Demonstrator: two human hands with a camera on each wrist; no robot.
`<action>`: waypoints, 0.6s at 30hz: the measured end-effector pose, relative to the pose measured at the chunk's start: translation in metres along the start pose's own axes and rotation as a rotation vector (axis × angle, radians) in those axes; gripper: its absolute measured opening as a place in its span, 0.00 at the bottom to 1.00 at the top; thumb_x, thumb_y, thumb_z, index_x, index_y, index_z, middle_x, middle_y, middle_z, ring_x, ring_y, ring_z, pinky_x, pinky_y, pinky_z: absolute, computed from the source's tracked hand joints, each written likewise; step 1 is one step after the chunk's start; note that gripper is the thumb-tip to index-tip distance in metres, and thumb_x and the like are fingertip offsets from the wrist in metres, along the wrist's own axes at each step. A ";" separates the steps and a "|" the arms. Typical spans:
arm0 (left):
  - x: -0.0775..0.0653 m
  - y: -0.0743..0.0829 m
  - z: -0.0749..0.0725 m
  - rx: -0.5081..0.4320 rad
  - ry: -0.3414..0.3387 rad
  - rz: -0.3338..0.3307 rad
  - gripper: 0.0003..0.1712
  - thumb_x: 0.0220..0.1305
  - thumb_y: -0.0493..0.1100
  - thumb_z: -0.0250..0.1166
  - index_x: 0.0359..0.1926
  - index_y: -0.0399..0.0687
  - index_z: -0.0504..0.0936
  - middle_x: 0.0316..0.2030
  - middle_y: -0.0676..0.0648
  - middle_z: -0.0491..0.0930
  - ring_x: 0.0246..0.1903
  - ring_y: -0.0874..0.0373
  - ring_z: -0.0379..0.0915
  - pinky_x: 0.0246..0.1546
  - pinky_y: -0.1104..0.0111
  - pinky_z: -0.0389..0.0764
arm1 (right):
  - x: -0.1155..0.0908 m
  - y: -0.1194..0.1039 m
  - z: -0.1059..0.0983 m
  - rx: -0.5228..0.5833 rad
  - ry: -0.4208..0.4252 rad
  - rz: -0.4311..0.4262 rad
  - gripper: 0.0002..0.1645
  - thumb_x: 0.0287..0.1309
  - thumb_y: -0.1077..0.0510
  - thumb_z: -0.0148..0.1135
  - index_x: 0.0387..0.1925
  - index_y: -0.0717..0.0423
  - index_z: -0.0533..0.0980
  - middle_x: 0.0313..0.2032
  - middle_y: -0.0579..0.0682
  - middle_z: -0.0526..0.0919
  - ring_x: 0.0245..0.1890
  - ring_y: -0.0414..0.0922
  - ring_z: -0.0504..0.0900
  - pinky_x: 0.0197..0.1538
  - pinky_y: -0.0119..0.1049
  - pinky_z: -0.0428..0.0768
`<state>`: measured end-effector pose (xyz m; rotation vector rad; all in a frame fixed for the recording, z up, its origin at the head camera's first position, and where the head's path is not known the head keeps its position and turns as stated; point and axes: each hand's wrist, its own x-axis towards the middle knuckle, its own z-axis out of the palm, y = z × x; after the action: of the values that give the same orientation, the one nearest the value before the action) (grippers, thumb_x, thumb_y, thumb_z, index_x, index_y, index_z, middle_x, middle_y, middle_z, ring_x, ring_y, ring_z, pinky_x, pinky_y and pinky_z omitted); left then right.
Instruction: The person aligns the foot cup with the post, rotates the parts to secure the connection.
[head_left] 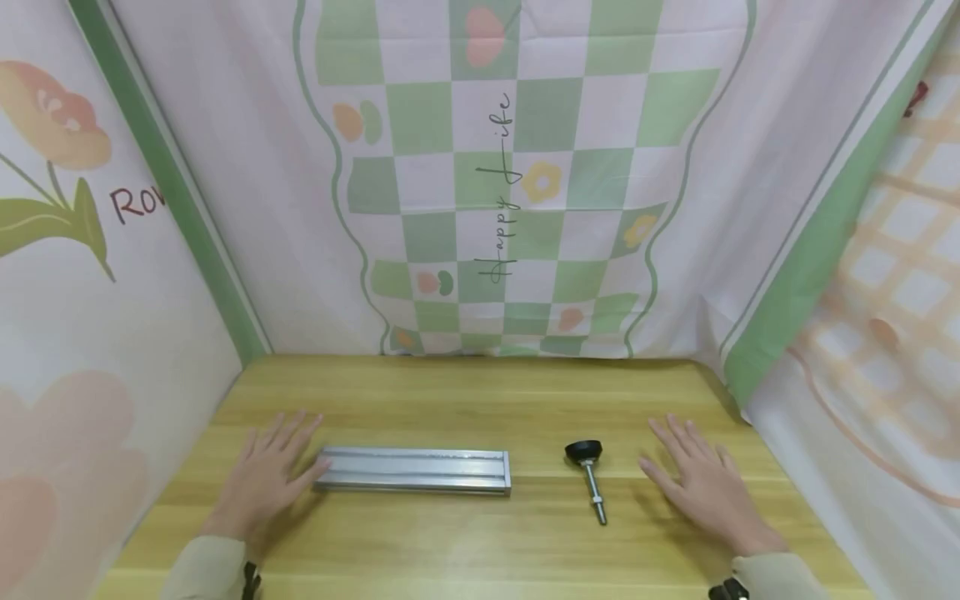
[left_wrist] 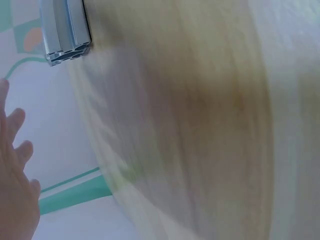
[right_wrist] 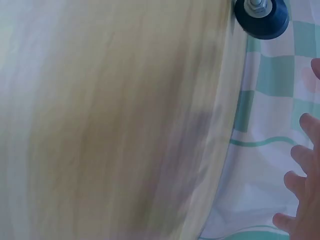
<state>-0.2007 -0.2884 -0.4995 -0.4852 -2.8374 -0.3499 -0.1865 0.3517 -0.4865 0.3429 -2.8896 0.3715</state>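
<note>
A silver aluminium profile bar (head_left: 416, 469) with grooves along it lies crosswise on the wooden table. Its hollow end face (left_wrist: 69, 53) shows in the left wrist view. To its right lies a leveling foot (head_left: 592, 483) with a black round base and a threaded metal stem with nuts; the black base (right_wrist: 267, 22) is at the top of the right wrist view. My left hand (head_left: 266, 475) is spread palm down at the bar's left end, the thumb tip overlapping that end in the head view. My right hand (head_left: 701, 483), fingers spread, is right of the leveling foot, apart from it.
The wooden table (head_left: 420, 550) runs back to a hanging cloth (head_left: 487, 225) with green and white checks and lettering. Patterned cloth also hangs at the left side (head_left: 67, 333) and the right side (head_left: 885, 333) of the table.
</note>
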 end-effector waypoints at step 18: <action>0.005 0.009 0.009 -0.091 0.048 0.080 0.41 0.65 0.64 0.64 0.69 0.43 0.72 0.63 0.36 0.74 0.64 0.34 0.66 0.63 0.37 0.63 | 0.017 -0.043 0.002 0.079 0.008 -0.117 0.39 0.72 0.39 0.54 0.76 0.50 0.60 0.75 0.61 0.54 0.74 0.63 0.52 0.69 0.70 0.47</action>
<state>-0.2043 -0.2761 -0.5051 -0.5979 -2.7560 -0.4707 -0.1917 0.3075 -0.4747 0.5197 -2.8357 0.4665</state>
